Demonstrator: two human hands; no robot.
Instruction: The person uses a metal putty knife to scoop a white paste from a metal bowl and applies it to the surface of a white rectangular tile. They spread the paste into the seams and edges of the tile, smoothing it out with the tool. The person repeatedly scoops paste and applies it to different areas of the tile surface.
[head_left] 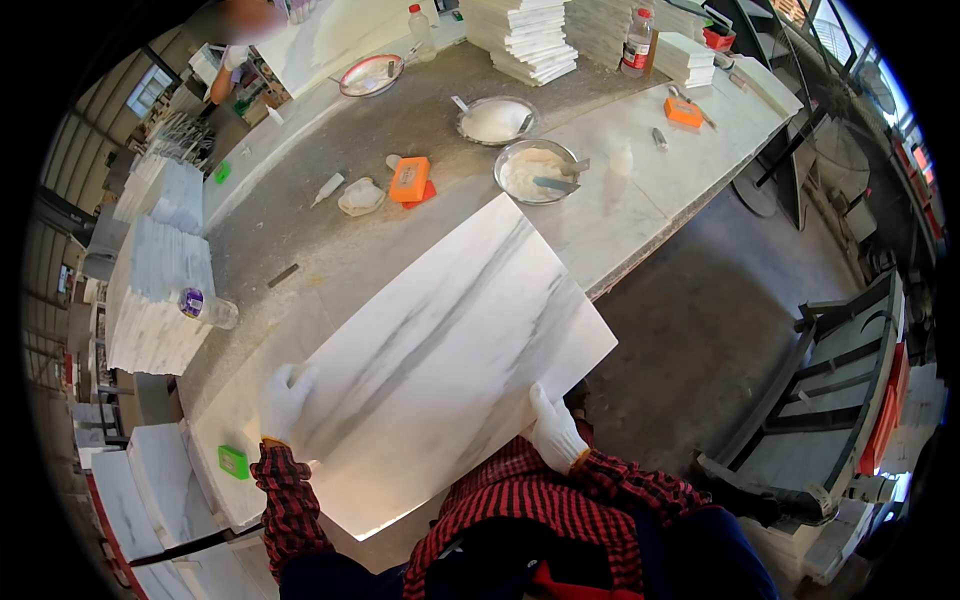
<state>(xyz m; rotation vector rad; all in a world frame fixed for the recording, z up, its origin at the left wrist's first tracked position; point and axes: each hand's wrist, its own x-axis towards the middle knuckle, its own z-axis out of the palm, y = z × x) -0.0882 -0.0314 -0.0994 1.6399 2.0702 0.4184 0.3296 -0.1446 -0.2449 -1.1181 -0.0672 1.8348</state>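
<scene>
A large white marble slab [455,350] with grey veins lies slanted before me, reaching over the table's near edge. My left hand [287,403], in a white glove, is closed on its left edge. On the near right edge my right hand [557,432], also gloved, grips the slab with the thumb on top and the other fingers partly hidden beneath. Just past the slab's far corner sits a metal bowl [537,172] of cream-coloured paste with a flat scraper in it. A green block [233,462] lies near my left forearm.
Another paste bowl [497,121], an orange block [410,179] and a white-red dish [371,75] stand farther back. Tile stacks [165,290] rise at left, with a clear bottle [208,308] beside them. A metal rack [810,400] stands right. Another person's gloved hand [236,56] shows far left.
</scene>
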